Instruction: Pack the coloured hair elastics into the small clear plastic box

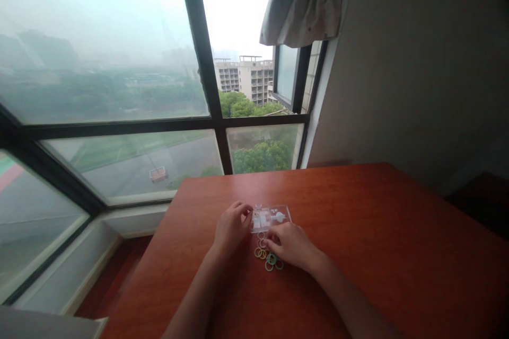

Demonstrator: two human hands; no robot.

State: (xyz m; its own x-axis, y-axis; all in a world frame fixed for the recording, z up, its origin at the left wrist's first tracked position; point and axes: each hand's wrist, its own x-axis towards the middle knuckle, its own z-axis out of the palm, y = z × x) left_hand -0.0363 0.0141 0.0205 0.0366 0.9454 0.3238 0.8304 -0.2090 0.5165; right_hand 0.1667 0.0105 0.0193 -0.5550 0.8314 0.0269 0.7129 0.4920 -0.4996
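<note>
A clear, flat plastic box (283, 214) with white printed shapes lies on the table. My left hand (234, 225) is at its left edge, fingers curled against it. Just in front of the box is a cluster of small elastic-looking rings: pale pink rings (261, 236) at the top, yellow rings (258, 252) below, and teal rings (269, 266) closest to me. My right hand (289, 242) is over the right side of the cluster, thumb and fingers pinched together at a pale pink ring. Its fingertips partly hide that ring, and the hand covers the box's near right corner.
The reddish-brown wooden table (358, 222) spreads out to the right and ahead. Beyond its far edge are dark-framed windows (217, 127), one pane swung open. A light curtain (306, 5) hangs at the upper right, beside a grey wall (405, 74).
</note>
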